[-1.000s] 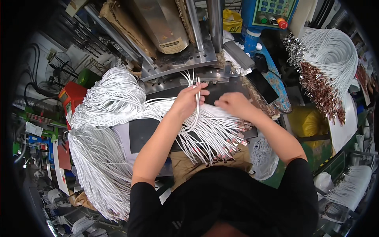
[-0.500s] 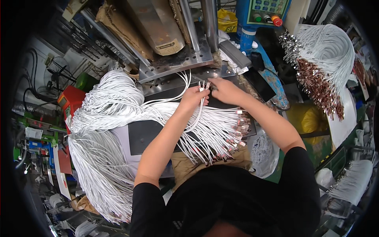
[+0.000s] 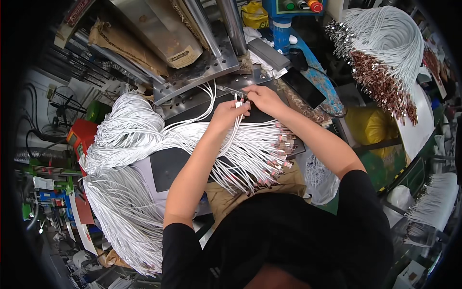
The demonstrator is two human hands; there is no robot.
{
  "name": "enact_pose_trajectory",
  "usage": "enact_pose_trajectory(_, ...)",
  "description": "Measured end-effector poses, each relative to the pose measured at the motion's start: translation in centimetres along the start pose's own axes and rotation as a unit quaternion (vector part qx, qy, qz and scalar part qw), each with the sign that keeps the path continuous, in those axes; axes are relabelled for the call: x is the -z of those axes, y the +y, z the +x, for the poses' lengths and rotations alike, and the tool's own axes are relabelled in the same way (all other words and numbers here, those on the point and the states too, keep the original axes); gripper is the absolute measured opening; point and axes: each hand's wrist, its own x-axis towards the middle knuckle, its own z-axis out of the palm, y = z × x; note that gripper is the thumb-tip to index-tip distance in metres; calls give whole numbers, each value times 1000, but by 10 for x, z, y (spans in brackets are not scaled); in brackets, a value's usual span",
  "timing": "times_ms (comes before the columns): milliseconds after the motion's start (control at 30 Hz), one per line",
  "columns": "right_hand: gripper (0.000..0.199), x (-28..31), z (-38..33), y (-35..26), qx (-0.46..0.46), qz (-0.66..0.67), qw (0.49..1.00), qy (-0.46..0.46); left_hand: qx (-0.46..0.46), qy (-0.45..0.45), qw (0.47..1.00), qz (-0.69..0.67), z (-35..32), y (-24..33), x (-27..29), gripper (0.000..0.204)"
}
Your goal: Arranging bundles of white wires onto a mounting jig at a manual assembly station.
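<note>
My left hand is closed round a few white cables, whose ends stick up past the thumb. Close beside it, the fingers of my right hand are pinched together at those cable ends; whatever they grip is too small to make out. Both hands are over the dark surface in front of a steel press plate. Below them a bundle of white cables fans out to the right, ending in small metal connectors. More cables run up to the metal plates.
Thick coils of white cable lie at left, with more hanging in front. At upper right hangs a cable bundle with copper-coloured ends. A control box with push buttons stands behind. A clear plastic bag sits at right.
The whole view has shifted, so the press sits further up and left. My right hand's fingers, stretched toward the cable ends before, are now curled in on them. The left hand keeps its hold.
</note>
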Motion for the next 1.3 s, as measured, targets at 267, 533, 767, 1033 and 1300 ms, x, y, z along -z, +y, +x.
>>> enact_pose_trajectory(267,34,27,8,-4,-74,100,989,-80,67,1,998,19,-1,5,21,32)
enact_pose_trajectory(533,38,16,6,11,29,24,993,-110,67,11,997,22,4,-2,14,32)
enact_pose_trajectory(767,39,17,-6,-6,37,-33,989,-142,83,24,996,14,3,6,13,28)
enact_pose_trajectory(1033,35,18,6,11,6,86,987,-135,80,10,997,18,1,2,17,27)
enact_pose_trajectory(1300,41,41,1,-11,-68,104,980,-155,89,-43,995,-5,-4,6,31,27)
